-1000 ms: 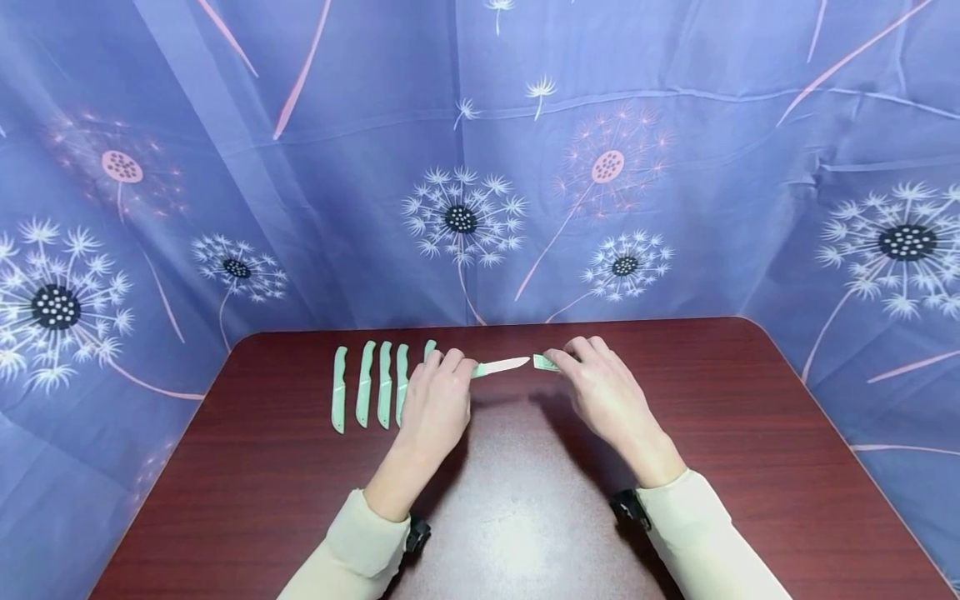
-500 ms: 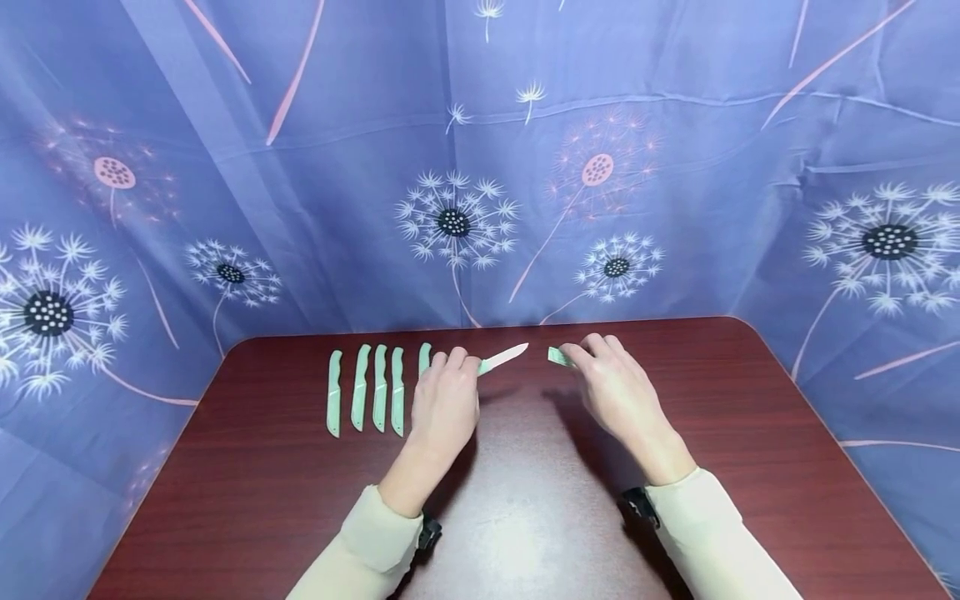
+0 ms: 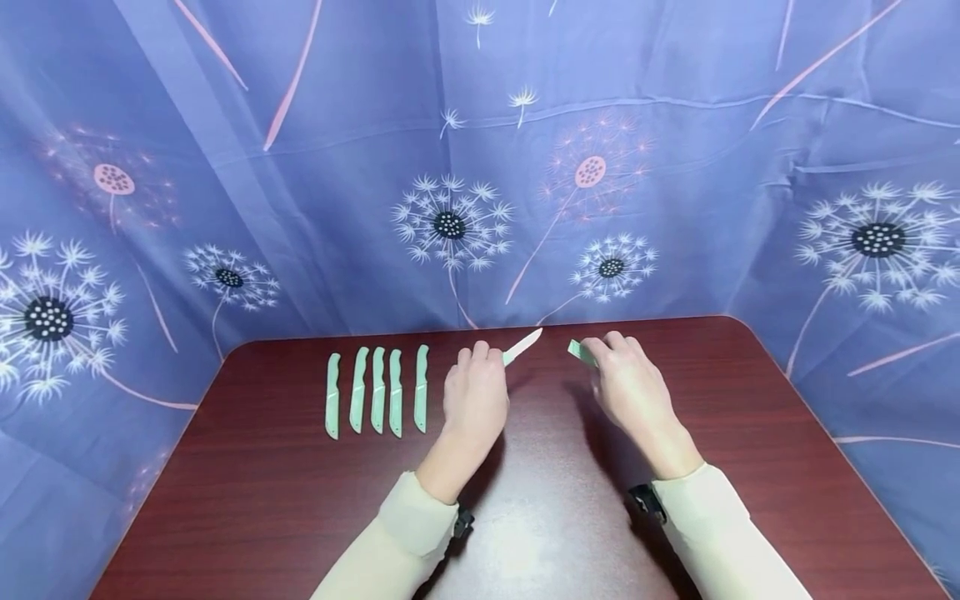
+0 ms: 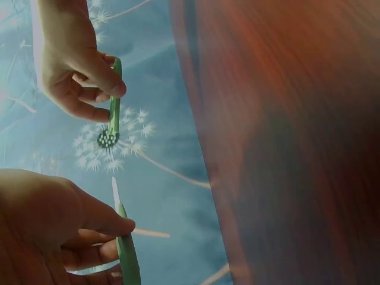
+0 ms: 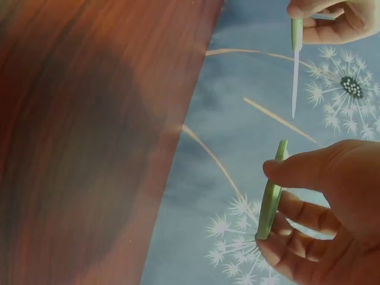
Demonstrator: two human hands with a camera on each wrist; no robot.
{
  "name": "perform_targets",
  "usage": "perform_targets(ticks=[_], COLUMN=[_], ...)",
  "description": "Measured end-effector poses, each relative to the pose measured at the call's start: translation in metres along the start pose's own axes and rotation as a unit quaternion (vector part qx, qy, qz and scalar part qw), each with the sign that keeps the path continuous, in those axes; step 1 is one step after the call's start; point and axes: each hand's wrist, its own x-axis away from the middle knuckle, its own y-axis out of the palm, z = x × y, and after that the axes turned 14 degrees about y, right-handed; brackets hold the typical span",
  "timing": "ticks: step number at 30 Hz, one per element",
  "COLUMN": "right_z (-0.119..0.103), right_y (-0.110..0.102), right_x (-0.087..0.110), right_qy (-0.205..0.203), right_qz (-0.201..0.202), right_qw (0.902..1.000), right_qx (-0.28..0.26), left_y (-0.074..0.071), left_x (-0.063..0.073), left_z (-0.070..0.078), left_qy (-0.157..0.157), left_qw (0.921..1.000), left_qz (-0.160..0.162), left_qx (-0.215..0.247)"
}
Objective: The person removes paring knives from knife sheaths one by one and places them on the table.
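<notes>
My left hand [image 3: 477, 392] grips the green handle of a small knife [image 3: 522, 347], whose pale bare blade points up and to the right. In the left wrist view the knife's handle [image 4: 127, 255] lies between thumb and curled fingers. Across from it, my right hand [image 3: 633, 387] pinches a green knife sheath [image 3: 581, 352]. The right wrist view shows this sheath [image 5: 271, 205] held between thumb and fingertips, its end facing the blade tip with a gap between them. Both things are held above the table.
Several green sheathed knives [image 3: 377, 392] lie side by side on the left of the dark red-brown table [image 3: 262, 500]. A blue curtain [image 3: 337, 208] with dandelion prints hangs right behind the table's back edge.
The knife and sheath have moved apart and the blade now tilts more steeply upward. Both hands have shifted right, and the rightmost knife in the row has come into full view.
</notes>
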Motion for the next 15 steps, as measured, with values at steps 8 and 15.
perform_targets(ticks=[8,15], right_z=[0.010,0.022], right_y=[-0.004,-0.003], right_x=[0.000,-0.002], right_qy=[0.067,0.084], right_qz=[-0.021,-0.020], right_qw=[0.9974,0.9959], right_qx=[0.013,0.027], left_y=[0.007,0.017], left_x=[-0.017,-0.026], left_z=[0.024,0.036], left_qy=[-0.035,-0.051], left_qw=[0.9991,0.9978], left_qz=[-0.018,-0.021], left_qx=[0.015,0.036])
